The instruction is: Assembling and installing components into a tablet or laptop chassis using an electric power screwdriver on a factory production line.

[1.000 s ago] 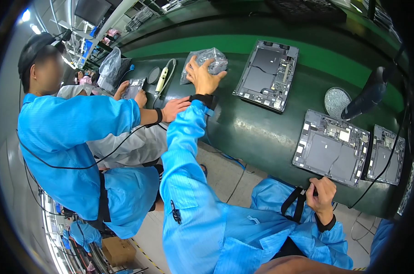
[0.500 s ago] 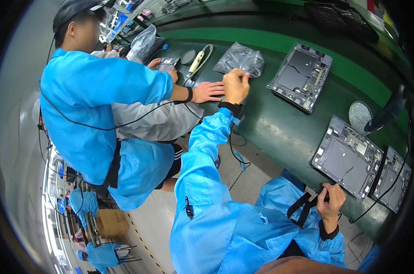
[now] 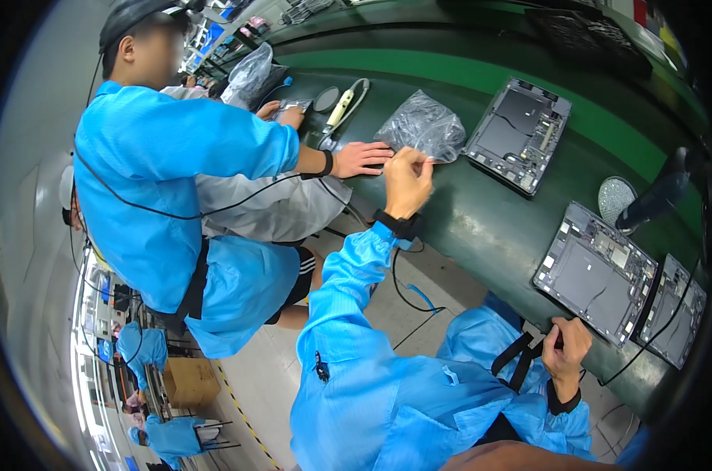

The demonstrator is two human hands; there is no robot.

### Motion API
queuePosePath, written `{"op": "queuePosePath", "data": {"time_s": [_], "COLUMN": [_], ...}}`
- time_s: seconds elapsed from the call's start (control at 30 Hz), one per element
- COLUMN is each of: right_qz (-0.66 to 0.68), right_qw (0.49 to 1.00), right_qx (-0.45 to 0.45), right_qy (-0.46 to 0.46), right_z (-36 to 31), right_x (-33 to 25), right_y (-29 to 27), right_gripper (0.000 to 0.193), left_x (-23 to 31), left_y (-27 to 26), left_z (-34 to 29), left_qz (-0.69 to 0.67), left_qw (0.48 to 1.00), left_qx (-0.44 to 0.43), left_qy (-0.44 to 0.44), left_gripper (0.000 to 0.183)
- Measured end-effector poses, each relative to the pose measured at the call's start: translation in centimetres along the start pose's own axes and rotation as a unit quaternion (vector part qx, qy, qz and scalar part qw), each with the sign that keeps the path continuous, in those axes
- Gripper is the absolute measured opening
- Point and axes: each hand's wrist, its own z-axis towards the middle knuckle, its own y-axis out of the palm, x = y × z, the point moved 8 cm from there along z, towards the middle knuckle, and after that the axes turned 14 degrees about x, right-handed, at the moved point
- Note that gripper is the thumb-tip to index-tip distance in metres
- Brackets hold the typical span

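Observation:
My left hand [image 3: 407, 187] is closed in a pinch on the near edge of a crumpled clear plastic bag [image 3: 423, 124], which lies on the green bench. Just to its left, a co-worker's hand [image 3: 361, 160] rests flat on the bench. My right hand [image 3: 568, 352] is curled closed at the bench's front edge, with nothing visible in it. Closest to that hand is an opened tablet-like device [image 3: 587, 275] with its battery and circuit board exposed. A similar opened device [image 3: 518, 129] lies right of the bag, and another [image 3: 674, 314] at the far right.
A round dish [image 3: 617, 200] stands behind the devices, beside a dark, blurred cylindrical thing [image 3: 658, 200]. A pale yellow corded hand tool [image 3: 340, 108] lies left of the bag. A seated co-worker in blue [image 3: 167, 149] is close on my left. Black cables hang below the bench edge.
My left hand has moved toward me, and the plastic bag has shifted nearer and to the right with it. My right hand has hardly moved.

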Motion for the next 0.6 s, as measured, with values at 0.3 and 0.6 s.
{"op": "queuePosePath", "data": {"time_s": [0.3,0.6], "right_qz": [0.009,0.004], "right_qw": [1.000,1.000], "right_qx": [0.009,0.013], "right_qy": [0.004,0.001], "right_z": [0.1,0.4], "right_x": [0.1,0.0], "right_y": [0.0,0.3], "right_gripper": [0.013,0.013], "left_x": [3.1,2.6], "left_y": [-0.7,-1.5], "left_z": [-2.6,0.3], "left_qz": [0.036,0.060], "left_qw": [0.996,0.993], "left_qx": [-0.079,-0.021], "left_qy": [0.011,0.101], "left_gripper": [0.006,0.010]}}
